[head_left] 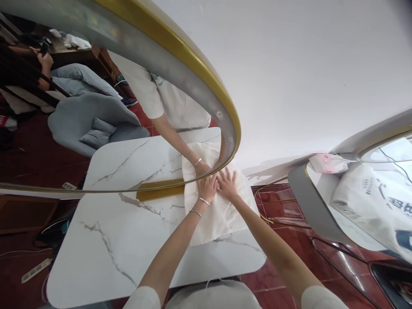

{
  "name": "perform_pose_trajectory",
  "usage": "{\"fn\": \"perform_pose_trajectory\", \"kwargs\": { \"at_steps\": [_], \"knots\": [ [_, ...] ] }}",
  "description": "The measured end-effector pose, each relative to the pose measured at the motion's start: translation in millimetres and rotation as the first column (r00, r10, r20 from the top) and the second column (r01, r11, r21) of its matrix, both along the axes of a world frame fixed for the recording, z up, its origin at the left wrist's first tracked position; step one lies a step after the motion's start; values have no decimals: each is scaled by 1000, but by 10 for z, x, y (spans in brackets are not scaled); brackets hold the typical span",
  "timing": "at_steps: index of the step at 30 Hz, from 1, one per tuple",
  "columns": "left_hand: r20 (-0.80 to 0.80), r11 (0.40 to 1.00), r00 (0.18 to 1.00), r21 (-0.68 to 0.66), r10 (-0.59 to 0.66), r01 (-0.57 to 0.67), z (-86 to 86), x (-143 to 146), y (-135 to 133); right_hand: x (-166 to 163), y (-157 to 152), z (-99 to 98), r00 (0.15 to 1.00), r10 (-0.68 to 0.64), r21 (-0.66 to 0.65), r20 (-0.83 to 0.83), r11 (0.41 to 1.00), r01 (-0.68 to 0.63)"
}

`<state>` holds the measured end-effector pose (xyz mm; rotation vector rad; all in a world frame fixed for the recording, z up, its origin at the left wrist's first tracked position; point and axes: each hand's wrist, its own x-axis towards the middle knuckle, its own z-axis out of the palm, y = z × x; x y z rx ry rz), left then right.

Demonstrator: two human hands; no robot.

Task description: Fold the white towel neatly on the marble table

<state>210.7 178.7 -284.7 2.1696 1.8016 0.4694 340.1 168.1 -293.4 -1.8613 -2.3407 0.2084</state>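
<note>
Resting palm-down, fingers extended, the left hand (207,189) and right hand (227,186) both touch the cream fabric cloth (217,224) directly beneath them, beside the gold-rimmed curved mirror (232,109).

One camera sits on the person's head. It looks forward and down past the near edge of the marble-look table (144,240). It is close, but both near corners fit in. The left hand (206,189) and right hand (228,185) are around the middle. The gold-rimmed mirror (230,98) shows part of the table again.
</note>
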Motion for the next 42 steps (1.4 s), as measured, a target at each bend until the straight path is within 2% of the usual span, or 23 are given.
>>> {"fn": "perform_pose_trajectory", "kwargs": {
  "at_steps": [5, 12, 14, 16, 19, 21, 25, 30, 33, 35, 37, 42],
  "knots": [
    [-85, 999, 995, -9, -45, 44, 22, 121, 35, 129, 25, -11, 999, -48, 20, 9, 999, 48],
    [-146, 959, 955, 81, -260, 273, -35, 426, 94, 540, -176, -78, 978, -208, 109, 11, 973, 205],
    [-157, 959, 953, 72, -259, 273, -20, 363, 73, 592, -283, -78, 981, -196, 126, 1, 973, 194],
    [-169, 975, 965, 53, -202, 214, 2, 225, 47, 604, -431, -69, 985, -173, 136, 2, 976, 171],
    [-196, 989, 973, 54, -125, 138, 28, 4, -8, 587, -749, -50, 986, -162, 137, 37, 978, 155],
    [-213, 988, 971, 82, -114, 134, 29, -87, -85, 571, -1008, -37, 983, -175, 132, 62, 977, 166],
    [-199, 972, 967, 142, -158, 188, 3, -162, -475, 524, -1582, -10, 975, -204, 114, 84, 974, 194],
    [-139, 952, 958, 143, -250, 269, -21, -315, -1319, 410, -2344, -8, 973, -212, 117, 88, 972, 202],
    [-131, 950, 955, 137, -264, 282, -39, -381, -1609, 374, -2571, -38, 975, -204, 121, 86, 974, 193],
    [-132, 955, 961, 137, -245, 262, -49, -364, -1574, 392, -2505, -62, 977, -199, 142, 84, 972, 186],
    [-138, 961, 966, 138, -220, 238, -48, -312, -1370, 438, -2263, -76, 977, -195, 162, 84, 970, 179],
    [-186, 982, 978, 140, -97, 124, -5, -237, -638, 522, -1261, -38, 973, -222, 146, 59, 966, 212]
  ]
}}
